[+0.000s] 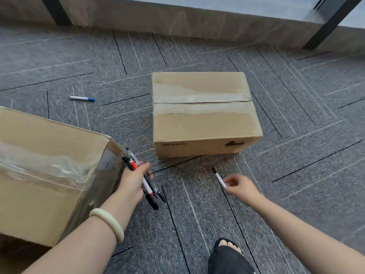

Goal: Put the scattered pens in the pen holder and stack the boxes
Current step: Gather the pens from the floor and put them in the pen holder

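Note:
My left hand (132,179) is closed around a bundle of several pens (152,191), black and white with one red part, held beside the corner of the large cardboard box (45,165) at the left. My right hand (240,186) pinches the near end of a white pen with a black cap (218,177), whose far tip points at the carpet in front of the smaller taped cardboard box (203,113). Farther back on the left, a white pen with a blue cap (82,98) lies on the floor. No pen holder is in view.
Grey patterned carpet (296,135) covers the floor. A low wall and dark window frames (327,22) run along the far side. My foot in a black sandal (227,254) shows at the bottom, near the right forearm.

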